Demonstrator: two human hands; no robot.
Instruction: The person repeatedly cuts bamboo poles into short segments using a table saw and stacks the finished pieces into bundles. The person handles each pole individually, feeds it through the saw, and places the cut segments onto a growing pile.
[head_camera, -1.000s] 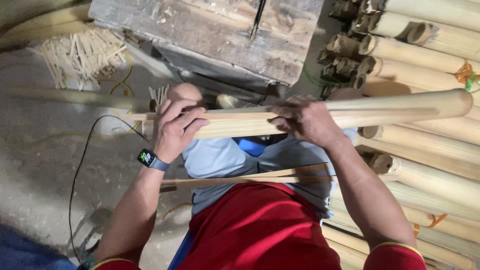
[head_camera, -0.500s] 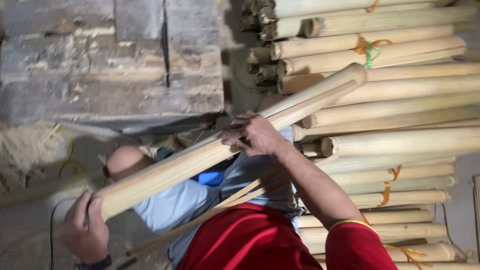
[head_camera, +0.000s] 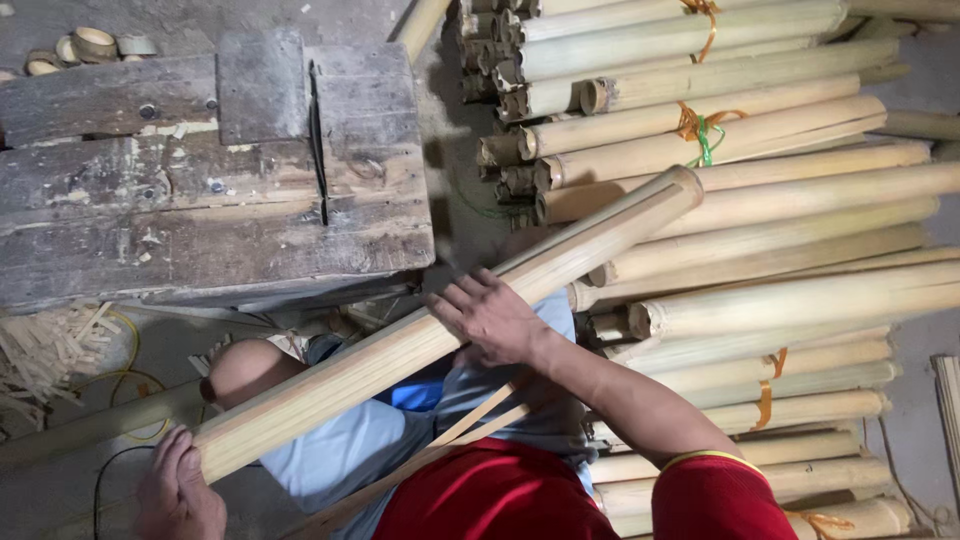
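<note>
A long pale bamboo pole (head_camera: 560, 265) runs diagonally from lower left to upper right across my lap. My left hand (head_camera: 178, 497) grips its near end at the bottom left. My right hand (head_camera: 490, 317) rests on top of the pole near its middle, fingers spread over it. A thin bamboo strip (head_camera: 470, 430) lies across my lap just under the pole. My bare knee (head_camera: 245, 368) shows below the pole, with blue shorts and a red shirt.
A worn wooden bench (head_camera: 200, 190) with a narrow slot stands at the upper left. A big stack of bamboo poles (head_camera: 760, 200), some tied with orange cord, fills the right side. Bamboo offcuts (head_camera: 50, 350) and cut rings (head_camera: 85, 45) lie on the concrete floor.
The pole has swung from level to a steep diagonal. My left hand slid down to its near end, and my view turned toward the pole stack.
</note>
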